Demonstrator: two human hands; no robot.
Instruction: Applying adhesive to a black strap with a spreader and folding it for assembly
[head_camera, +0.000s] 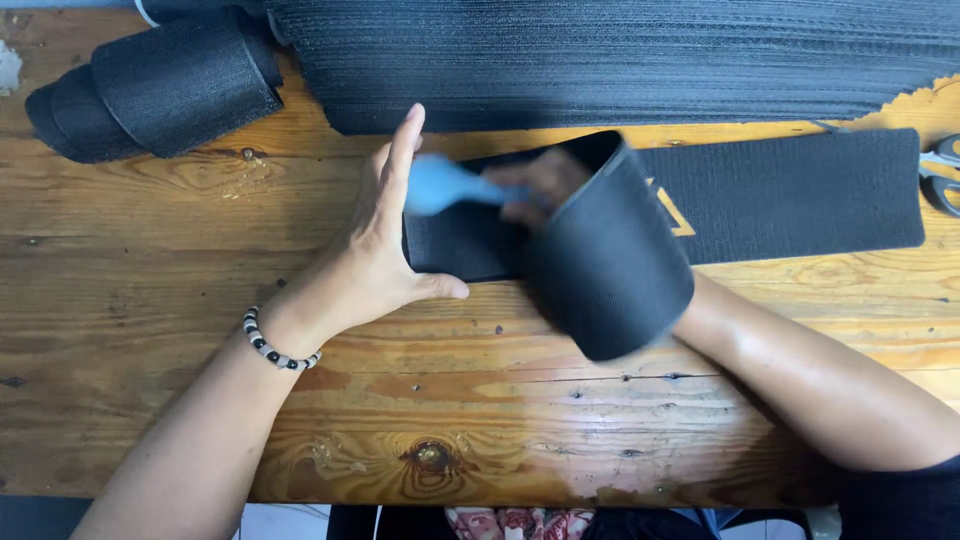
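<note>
A long black fabric strip (800, 195) lies across the wooden table (150, 400), its left part folded up and over my right forearm. My left hand (385, 235) lies flat and open on the strip's left end, thumb along its near edge. My right hand (535, 185) is partly hidden under the raised fold and holds a blurred light-blue object (445, 185) over the fabric. A yellow mark (672, 212) shows on the strip just right of the fold.
A rolled black fabric piece (150, 85) sits at the back left. A wide stack of black ribbed bands (620, 55) runs along the back. Scissors (942, 172) poke in at the right edge.
</note>
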